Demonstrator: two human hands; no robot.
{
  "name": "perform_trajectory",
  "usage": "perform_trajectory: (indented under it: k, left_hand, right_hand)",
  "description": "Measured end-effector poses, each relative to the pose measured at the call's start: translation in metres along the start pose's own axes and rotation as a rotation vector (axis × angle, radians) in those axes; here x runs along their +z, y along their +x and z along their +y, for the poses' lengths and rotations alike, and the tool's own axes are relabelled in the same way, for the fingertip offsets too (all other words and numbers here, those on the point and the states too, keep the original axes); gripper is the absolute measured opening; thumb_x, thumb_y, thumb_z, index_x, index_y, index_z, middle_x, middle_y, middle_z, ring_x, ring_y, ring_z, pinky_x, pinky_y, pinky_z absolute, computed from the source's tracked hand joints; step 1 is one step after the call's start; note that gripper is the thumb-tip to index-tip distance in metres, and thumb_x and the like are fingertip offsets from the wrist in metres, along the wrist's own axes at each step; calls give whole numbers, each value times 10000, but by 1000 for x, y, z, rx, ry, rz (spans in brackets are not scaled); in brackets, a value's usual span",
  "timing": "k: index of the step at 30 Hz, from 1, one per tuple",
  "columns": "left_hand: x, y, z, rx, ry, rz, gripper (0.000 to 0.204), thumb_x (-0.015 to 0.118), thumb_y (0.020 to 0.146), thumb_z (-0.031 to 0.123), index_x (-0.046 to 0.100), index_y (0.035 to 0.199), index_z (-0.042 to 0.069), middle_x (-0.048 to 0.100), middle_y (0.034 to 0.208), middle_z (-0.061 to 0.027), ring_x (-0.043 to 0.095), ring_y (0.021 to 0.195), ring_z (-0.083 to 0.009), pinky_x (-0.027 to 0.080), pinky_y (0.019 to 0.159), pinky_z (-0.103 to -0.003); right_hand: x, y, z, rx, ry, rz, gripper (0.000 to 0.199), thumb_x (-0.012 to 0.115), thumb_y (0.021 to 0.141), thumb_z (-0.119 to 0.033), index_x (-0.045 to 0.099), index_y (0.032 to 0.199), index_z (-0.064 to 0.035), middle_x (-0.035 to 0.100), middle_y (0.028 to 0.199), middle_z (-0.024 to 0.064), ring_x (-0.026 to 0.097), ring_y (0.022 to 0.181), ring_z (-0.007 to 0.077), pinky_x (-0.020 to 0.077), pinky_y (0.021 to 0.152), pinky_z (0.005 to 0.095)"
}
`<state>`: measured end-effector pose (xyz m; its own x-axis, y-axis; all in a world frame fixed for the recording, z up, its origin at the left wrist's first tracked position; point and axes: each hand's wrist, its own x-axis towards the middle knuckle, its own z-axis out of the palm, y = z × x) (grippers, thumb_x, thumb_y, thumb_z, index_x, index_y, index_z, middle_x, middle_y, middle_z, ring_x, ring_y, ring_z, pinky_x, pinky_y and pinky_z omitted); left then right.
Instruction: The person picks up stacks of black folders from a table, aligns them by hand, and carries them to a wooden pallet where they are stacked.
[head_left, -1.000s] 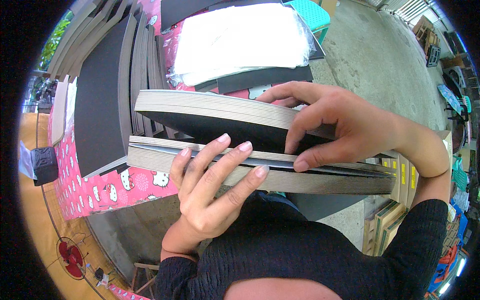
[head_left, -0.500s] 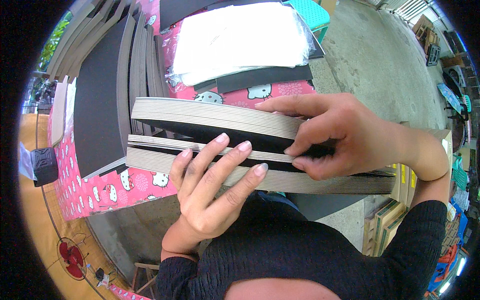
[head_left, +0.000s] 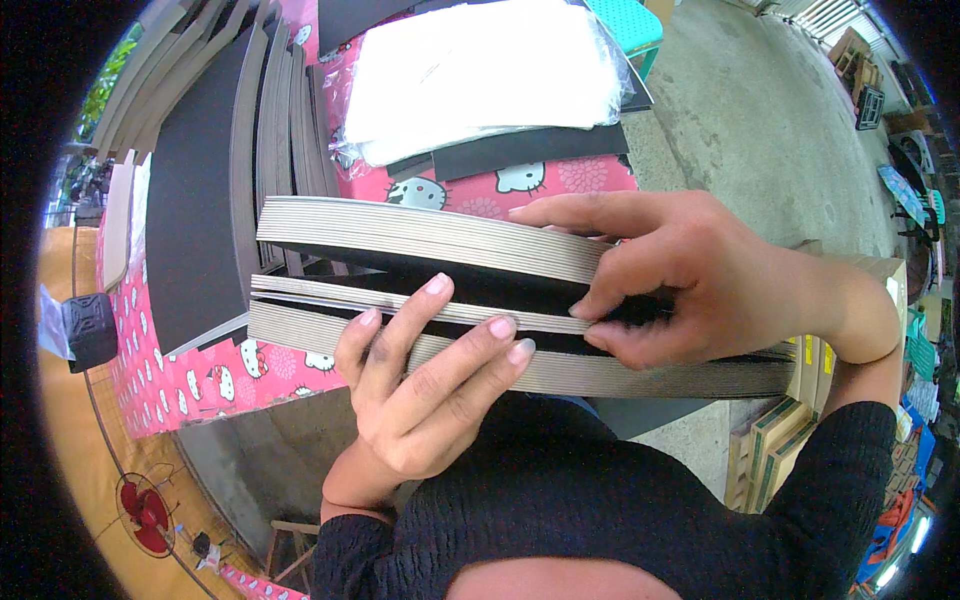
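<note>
Boards (head_left: 400, 230) are black, pale-edged; the tablecloth (head_left: 190, 385) cat-printed pink.

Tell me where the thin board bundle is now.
In the head view, the thin bundle is at centre, between the upper stack and lower stack, pinched by the right hand.

Board stack (head_left: 400, 228) before wrapped pile (head_left: 490, 75), more boards (head_left: 195, 200) at left, seemingly on table (head_left: 200, 385), stool (head_left: 627, 25) beyond at right

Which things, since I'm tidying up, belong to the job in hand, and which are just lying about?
Job, seemingly:
left hand
right hand
pale-edged black boards
dark boards at left

Lying about, seemingly:
teal stool
red-bladed fan
white stack, untouched
</note>
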<state>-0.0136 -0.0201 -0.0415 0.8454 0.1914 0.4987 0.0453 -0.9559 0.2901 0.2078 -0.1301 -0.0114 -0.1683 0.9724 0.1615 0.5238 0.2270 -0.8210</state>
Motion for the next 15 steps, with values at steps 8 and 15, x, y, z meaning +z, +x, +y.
perform_trajectory:
  k: [8,15]
  left_hand:
    - [0,0,-1,2,-4,-14,223,665,691,145,698,900,215,638,1026,55,566,1040,-232,270,971,-354]
    - [-2,-1,-3,35,12,-46,210,635,714,176,692,912,212,642,1031,52,566,1041,-236,268,973,-344]
  right_hand:
    - [-2,-1,-3,64,1,-40,124,700,645,-22,627,746,-25,484,1242,214,606,977,304,517,723,313]
    - [-1,-1,-4,45,-1,-43,135,699,645,-6,619,752,-17,465,1251,231,581,1026,331,515,765,339]
